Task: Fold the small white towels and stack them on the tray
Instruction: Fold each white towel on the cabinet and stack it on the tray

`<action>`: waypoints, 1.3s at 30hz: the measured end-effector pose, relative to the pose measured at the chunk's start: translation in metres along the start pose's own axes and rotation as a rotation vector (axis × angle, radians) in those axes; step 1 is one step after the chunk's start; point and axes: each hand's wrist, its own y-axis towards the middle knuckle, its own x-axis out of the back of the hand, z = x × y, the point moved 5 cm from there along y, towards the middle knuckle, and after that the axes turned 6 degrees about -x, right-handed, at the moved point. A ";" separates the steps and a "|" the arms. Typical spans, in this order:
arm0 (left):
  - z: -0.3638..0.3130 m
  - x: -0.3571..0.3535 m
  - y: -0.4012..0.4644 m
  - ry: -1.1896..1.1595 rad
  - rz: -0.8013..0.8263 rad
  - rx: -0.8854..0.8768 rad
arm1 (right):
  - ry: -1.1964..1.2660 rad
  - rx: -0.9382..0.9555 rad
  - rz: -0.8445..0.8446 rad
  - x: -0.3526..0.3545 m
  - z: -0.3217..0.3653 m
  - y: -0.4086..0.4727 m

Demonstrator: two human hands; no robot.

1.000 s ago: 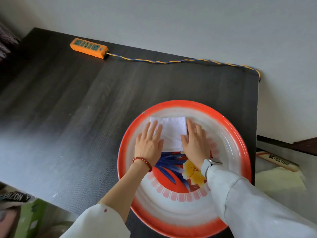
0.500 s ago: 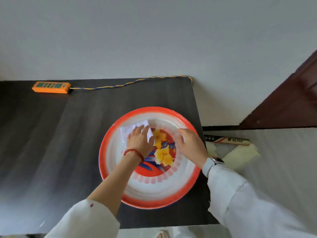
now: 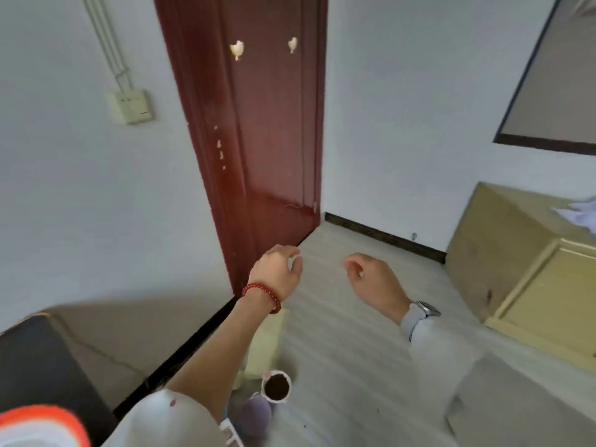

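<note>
Red-orange rim of the tray (image 3: 48,421) is all I see of it, bottom-left corner, blurred, sitting on the dark table (image 3: 35,359). No towel on the visible part; the white heap at the right edge on the yellow cabinet (image 3: 503,262) could be cloth, can't tell.

Hands: both raised in the air in front of me, over the floor, holding nothing.
- Left hand (image 3: 277,274): forearm runs up from the bottom centre, sleeve pushed up, red bead bracelet (image 3: 263,295) on the wrist. Fingers loosely curled, thumb side toward the right hand. Relaxed, no grip.
- Right hand (image 3: 374,280): comes in from the right, grey watch (image 3: 422,312) on the wrist, white sleeve below it. Fingers hang loosely curled, tips pointing left. Also relaxed and empty.
- The two hands are near each other, not touching.

Counts: two hands, one tray edge, one dark-red door (image 3: 258,140) straight ahead, two small pale hooks on it, one wall switch (image 3: 130,106) to the left of the door, one cabinet, one cup (image 3: 276,387) with dark contents on the floor below my left arm.

Floor is pale grey planks with a dark skirting strip along the walls.
</note>
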 end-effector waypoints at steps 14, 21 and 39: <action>-0.456 -0.307 0.160 -0.191 0.380 -0.563 | -0.122 -0.581 -0.423 0.372 -0.372 -0.021; -0.565 -0.431 0.231 -0.240 0.472 -0.678 | -0.116 -0.736 -0.516 0.455 -0.502 0.004; -0.807 -0.771 0.400 -0.188 0.857 -0.717 | 0.028 -1.067 -0.508 0.620 -0.845 0.121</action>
